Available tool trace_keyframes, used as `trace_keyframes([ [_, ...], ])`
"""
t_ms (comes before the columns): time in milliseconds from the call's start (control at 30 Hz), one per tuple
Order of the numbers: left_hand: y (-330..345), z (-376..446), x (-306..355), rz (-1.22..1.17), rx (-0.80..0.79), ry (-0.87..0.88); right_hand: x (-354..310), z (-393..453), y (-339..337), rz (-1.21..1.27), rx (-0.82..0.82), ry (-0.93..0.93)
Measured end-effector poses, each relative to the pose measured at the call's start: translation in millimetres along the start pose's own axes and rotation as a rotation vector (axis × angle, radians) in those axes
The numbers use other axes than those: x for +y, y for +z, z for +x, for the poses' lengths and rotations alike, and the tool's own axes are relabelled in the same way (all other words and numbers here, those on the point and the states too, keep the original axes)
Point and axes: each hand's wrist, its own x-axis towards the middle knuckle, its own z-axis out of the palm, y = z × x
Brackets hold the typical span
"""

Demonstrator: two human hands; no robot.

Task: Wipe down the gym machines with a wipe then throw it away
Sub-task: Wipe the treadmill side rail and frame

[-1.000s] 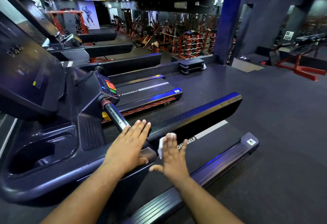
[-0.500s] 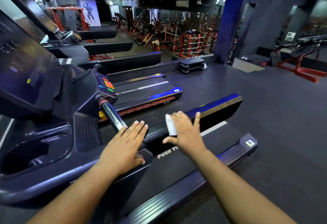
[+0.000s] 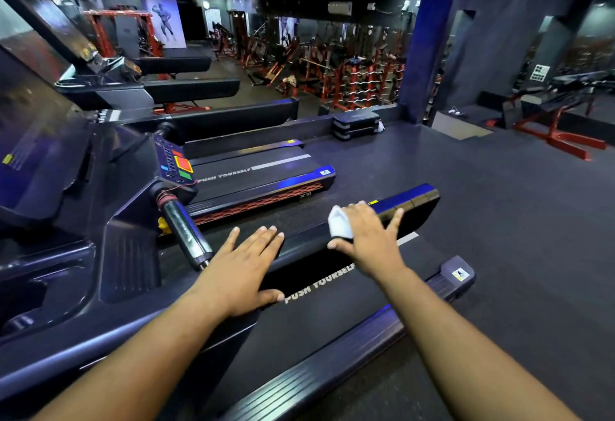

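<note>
I stand at a dark treadmill whose left side rail (image 3: 412, 201) runs away from me, above a belt (image 3: 332, 300) printed "PUSH YOURSELF". My right hand (image 3: 369, 241) presses a folded white wipe (image 3: 340, 227) flat on that rail, fingers spread, about midway along it. My left hand (image 3: 243, 270) lies palm down, fingers apart, on the near end of the same arm, just right of the chrome handlebar grip (image 3: 186, 237). The console tray (image 3: 50, 287) sits at lower left.
A second treadmill (image 3: 266, 174) stands parallel just beyond, its button panel (image 3: 178, 164) facing me. Right of my treadmill's near side rail (image 3: 366, 347) lies dark rubber floor (image 3: 515, 221). A blue pillar (image 3: 429, 37), stacked step platforms (image 3: 356, 124) and red weight racks (image 3: 352, 81) stand farther back.
My right hand has slid the wipe along the rail away from me, from near my left hand out toward the rail's far end. My left hand stays planted.
</note>
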Motion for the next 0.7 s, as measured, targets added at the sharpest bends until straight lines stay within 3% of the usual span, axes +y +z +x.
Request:
trace_keyframes([
  [100, 2, 19, 14, -0.003, 0.005, 0.019, 13, 2, -11, 0.003, -0.029, 0.081],
  [267, 2, 58, 42, 0.005, 0.022, 0.069, 11, -36, 12, -0.066, -0.021, -0.216],
  [333, 0, 75, 53, 0.008, 0.019, 0.087, 50, -25, 11, -0.079, 0.002, -0.164],
  [500, -1, 112, 73, -0.026, 0.013, 0.1, 146, 12, -10, -0.019, -0.059, 0.229],
  [700, 2, 124, 75, -0.027, 0.039, 0.093, 143, 21, 0, 0.043, -0.048, 0.017],
])
